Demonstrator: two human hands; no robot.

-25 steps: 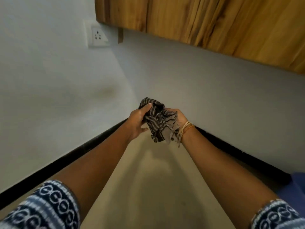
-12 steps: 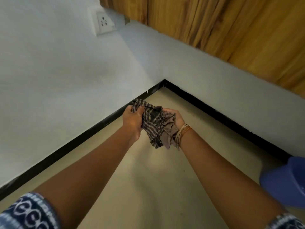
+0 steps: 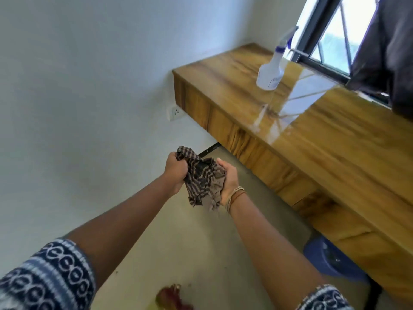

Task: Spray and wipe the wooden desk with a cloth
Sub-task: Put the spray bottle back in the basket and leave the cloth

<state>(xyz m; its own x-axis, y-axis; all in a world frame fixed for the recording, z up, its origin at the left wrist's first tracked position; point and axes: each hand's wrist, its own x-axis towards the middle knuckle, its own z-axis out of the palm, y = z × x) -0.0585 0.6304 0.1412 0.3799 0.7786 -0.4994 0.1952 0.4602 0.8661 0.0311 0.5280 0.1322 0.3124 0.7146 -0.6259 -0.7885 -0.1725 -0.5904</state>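
A dark checked cloth (image 3: pixel 202 179) is bunched between both hands, held out over the floor in front of me. My left hand (image 3: pixel 175 171) grips its upper left corner in a fist. My right hand (image 3: pixel 229 181) cups the cloth from the right, fingers curled around it, string bracelets at the wrist. The wooden desk (image 3: pixel 330 139) runs along the right under a window, its glossy top reflecting light. A white spray bottle (image 3: pixel 271 70) with a blue trigger stands on the desk near the window, apart from both hands.
A white wall with a socket (image 3: pixel 175 113) is to the left. A blue bin (image 3: pixel 330 260) stands on the floor under the desk at right. A dark cloth (image 3: pixel 388 48) hangs by the window. Something reddish (image 3: pixel 172 297) lies on the floor at the bottom.
The view has swung up and right, bringing the desk top, spray bottle and window into sight. Both hands keep holding the bunched cloth in much the same way.
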